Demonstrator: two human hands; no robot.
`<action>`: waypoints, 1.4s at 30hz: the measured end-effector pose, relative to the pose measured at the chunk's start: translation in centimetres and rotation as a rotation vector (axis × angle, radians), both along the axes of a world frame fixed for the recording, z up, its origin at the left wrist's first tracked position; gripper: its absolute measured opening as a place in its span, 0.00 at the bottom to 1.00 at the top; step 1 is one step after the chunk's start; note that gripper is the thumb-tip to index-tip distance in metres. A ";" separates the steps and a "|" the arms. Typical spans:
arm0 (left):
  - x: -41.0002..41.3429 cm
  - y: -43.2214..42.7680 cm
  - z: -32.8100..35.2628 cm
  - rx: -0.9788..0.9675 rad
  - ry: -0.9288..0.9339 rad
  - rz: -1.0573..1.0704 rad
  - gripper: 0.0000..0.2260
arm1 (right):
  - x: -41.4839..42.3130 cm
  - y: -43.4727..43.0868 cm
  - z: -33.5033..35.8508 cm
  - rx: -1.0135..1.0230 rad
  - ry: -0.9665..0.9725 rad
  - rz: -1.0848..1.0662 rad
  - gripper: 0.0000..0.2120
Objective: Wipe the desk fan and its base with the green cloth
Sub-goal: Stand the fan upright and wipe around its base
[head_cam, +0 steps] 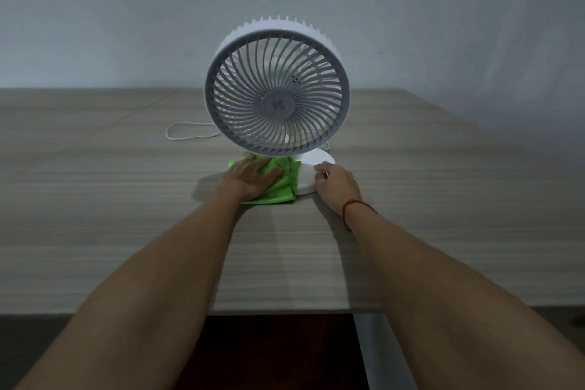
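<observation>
Left hand (250, 176) flat, fingers spread, palm down on the green cloth (280, 182), pressing it onto the left part of the fan base (311, 176). Right hand (335, 182) loosely curled, fingertips touching the base's right rim, holding nothing. One fan (277, 95), upright on a wood-grain desk (126, 199), grille facing the camera. One cloth, crumpled, under the left hand and just left of the right hand. One white cord (186, 131) loops behind the fan. Red string (353, 206) on the right wrist.

Single head view, looking forward and down, close over desk (443, 199), facing wall (95, 9)
</observation>
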State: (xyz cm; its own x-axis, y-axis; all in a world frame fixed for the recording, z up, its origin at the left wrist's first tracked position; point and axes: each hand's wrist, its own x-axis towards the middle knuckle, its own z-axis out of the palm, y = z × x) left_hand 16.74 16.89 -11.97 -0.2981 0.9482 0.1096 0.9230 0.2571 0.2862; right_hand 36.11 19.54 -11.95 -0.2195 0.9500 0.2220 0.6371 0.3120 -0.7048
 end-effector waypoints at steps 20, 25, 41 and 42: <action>3.2 -5.6 -0.6 0.090 0.013 -0.029 0.32 | 0.7 -2.0 -1.6 0.126 -0.243 0.150 0.17; 3.3 -5.7 0.3 0.099 0.005 -0.115 0.22 | 0.8 -2.0 -1.4 0.121 -0.271 0.167 0.20; 2.7 -4.9 0.9 0.033 0.015 -0.103 0.18 | 0.7 -2.1 -1.4 0.110 -0.335 0.175 0.22; 2.4 -4.6 0.9 0.039 -0.004 -0.079 0.18 | 0.7 -2.1 -1.3 0.109 -0.341 0.175 0.22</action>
